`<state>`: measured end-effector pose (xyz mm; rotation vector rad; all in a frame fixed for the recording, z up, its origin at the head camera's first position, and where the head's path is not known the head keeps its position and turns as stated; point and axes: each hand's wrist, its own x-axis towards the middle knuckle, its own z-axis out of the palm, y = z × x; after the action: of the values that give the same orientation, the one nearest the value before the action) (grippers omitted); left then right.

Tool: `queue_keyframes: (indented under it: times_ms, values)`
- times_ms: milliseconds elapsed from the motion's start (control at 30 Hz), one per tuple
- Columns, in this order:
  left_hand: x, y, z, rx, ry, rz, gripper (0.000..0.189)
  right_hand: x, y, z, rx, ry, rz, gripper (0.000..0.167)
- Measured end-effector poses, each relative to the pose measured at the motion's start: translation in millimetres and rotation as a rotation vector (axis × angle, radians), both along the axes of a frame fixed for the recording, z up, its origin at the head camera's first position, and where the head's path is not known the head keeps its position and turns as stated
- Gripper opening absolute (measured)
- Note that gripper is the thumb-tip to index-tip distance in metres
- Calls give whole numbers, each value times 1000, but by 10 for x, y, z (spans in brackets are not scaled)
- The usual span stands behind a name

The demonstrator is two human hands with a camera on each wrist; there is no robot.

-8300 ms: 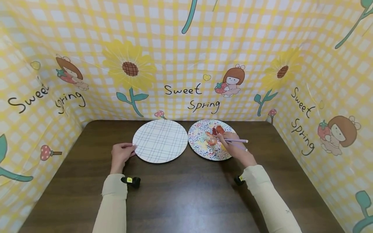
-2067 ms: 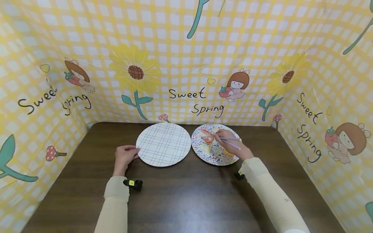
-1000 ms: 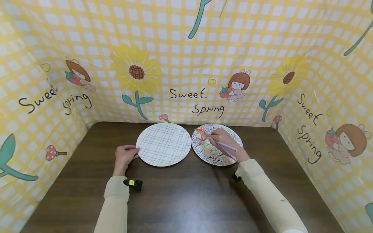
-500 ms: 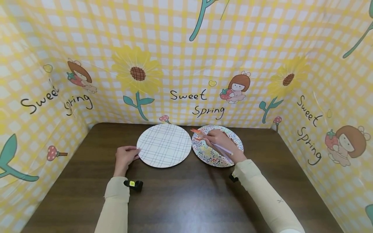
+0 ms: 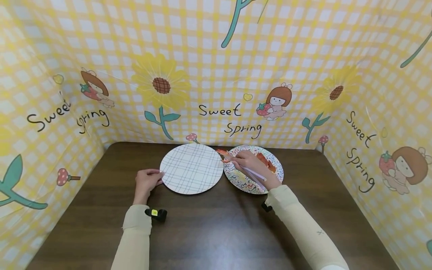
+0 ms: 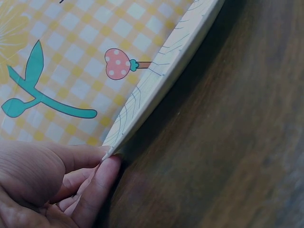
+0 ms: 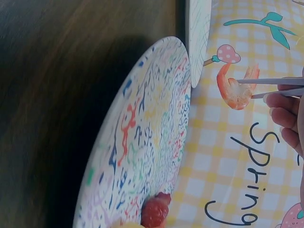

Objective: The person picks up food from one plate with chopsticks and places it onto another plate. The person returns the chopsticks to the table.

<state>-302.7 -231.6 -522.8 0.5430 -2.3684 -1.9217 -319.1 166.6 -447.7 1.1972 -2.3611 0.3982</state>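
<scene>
In the head view my left hand (image 5: pixel 146 182) pinches the left rim of a round white plate (image 5: pixel 190 168) with thin blue crossing lines. The left wrist view shows thumb and fingers gripping that rim. My right hand (image 5: pixel 251 163) holds a pair of lilac chopsticks (image 7: pixel 270 81). Their tips pinch an orange-and-white shrimp (image 7: pixel 232 97), held in the air where the two plates meet. Below the right hand sits a round plate with multicoloured squiggles (image 5: pixel 236 180). Reddish-brown food pieces (image 5: pixel 264 161) lie on it, partly hidden by the hand.
The plates stand side by side near the far edge of a dark wooden table (image 5: pixel 209 232). A yellow checked cloth (image 5: pixel 216 75) walls the back and both sides. In the right wrist view a dark red lump (image 7: pixel 156 211) lies on the squiggle plate.
The shrimp, held in the chopsticks, has risen off the squiggle plate and moved left toward the lined plate. The right hand moved left with it, uncovering the reddish-brown pieces. The left hand keeps its grip.
</scene>
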Motion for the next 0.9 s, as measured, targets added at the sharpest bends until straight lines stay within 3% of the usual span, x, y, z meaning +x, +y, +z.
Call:
queue_keyframes:
  times_ms: [333, 733, 900]
  values:
    - [12, 1, -2, 1, -7, 6, 40, 11, -184, 45, -36, 50, 65, 8]
    - [20, 13, 16, 3, 14, -1, 37, -179, -305, -116, -61, 133, 153, 14]
    - [23, 7, 16, 11, 21, 0, 37, -192, -346, -155, -56, 99, 149, 16]
